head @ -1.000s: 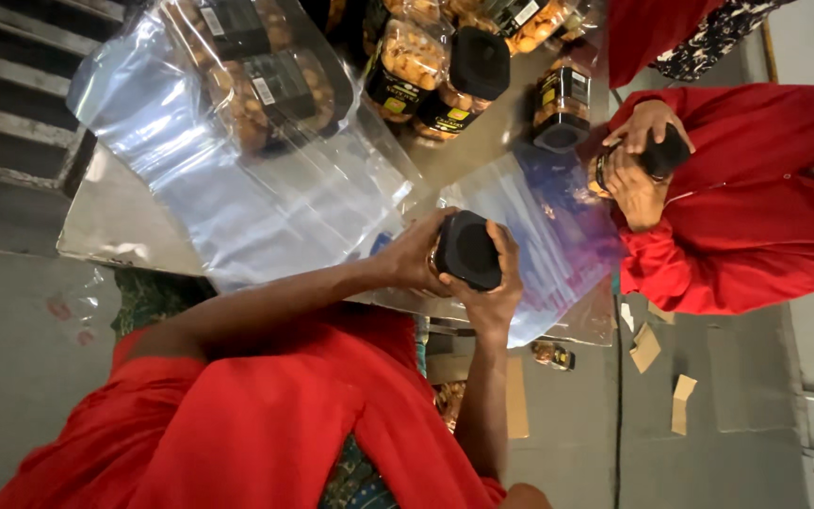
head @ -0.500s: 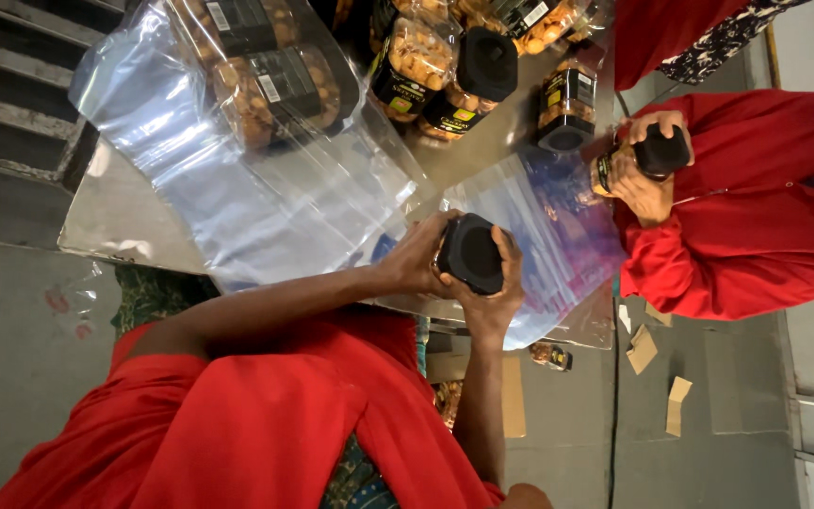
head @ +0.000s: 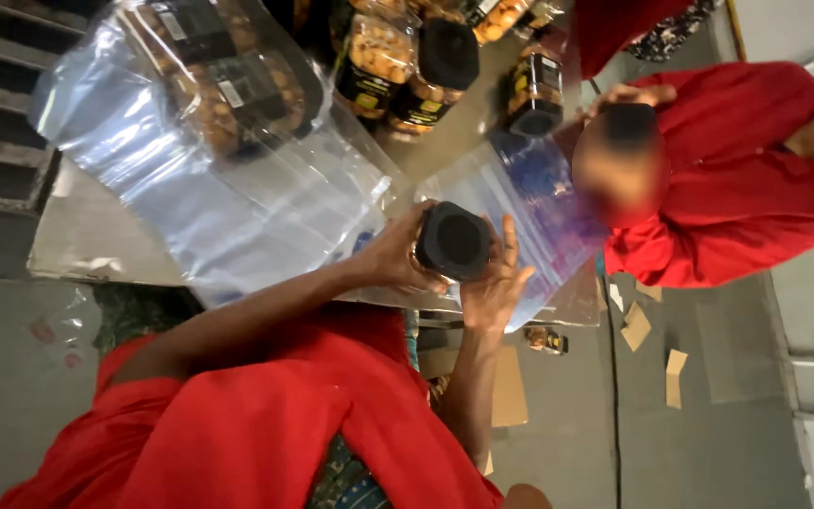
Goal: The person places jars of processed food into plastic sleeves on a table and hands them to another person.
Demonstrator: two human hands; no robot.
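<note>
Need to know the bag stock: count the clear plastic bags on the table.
2. One clear bag lies at the left, with jars in its far end. The other bag lies at the right, beyond the black-lidded jar held by the left hand and right hand. More may be hidden.

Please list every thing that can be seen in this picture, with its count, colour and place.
black-lidded jar: one, black lid, held between both hands, centre.
clear plastic bags: at least two, transparent, spread on the table.
table: one, grey.
snack jars: several, clear with black lids, top; some inside a bag.
cardboard scraps: a few, brown, floor at right.
co-worker: one, red clothing, right.
left hand: on the jar.
right hand: on the jar.
</note>
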